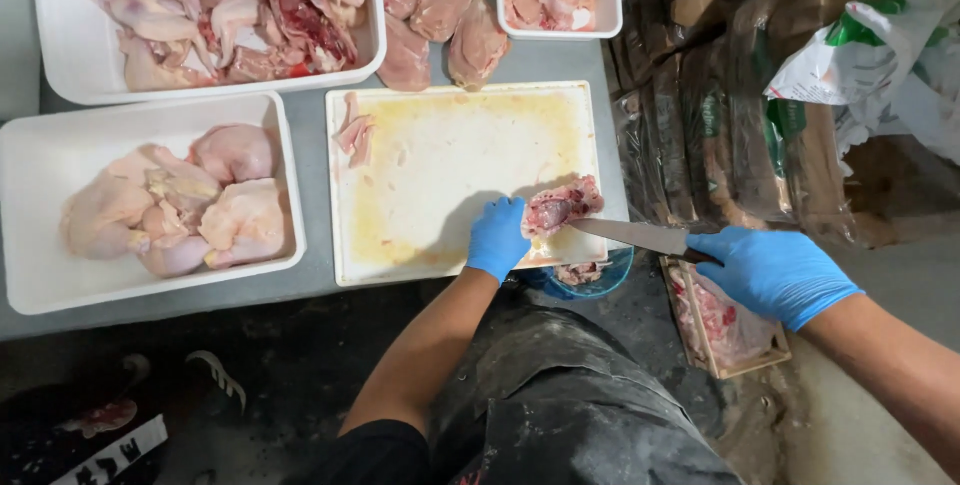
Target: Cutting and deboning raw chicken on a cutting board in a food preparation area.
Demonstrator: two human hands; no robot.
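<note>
grey desk (520,63) with stained white cutting board (440,160), left hand (497,237) in blue glove, grip clamped on chicken piece (562,205) at board's near right corner, right hand (772,271) closed around knife (640,236), blade tip touching the meat, trays of raw chicken (180,200) alongside

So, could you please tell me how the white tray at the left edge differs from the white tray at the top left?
The white tray at the left edge holds a few whole, pale, skin-covered chicken pieces with bare tray floor around them; the white tray at the top left is heaped with cut, redder, bloodier chicken scraps. The left-edge tray shows fully, while the top-left one is cropped by the frame. Both are white, rectangular and sit on the grey table.
</note>
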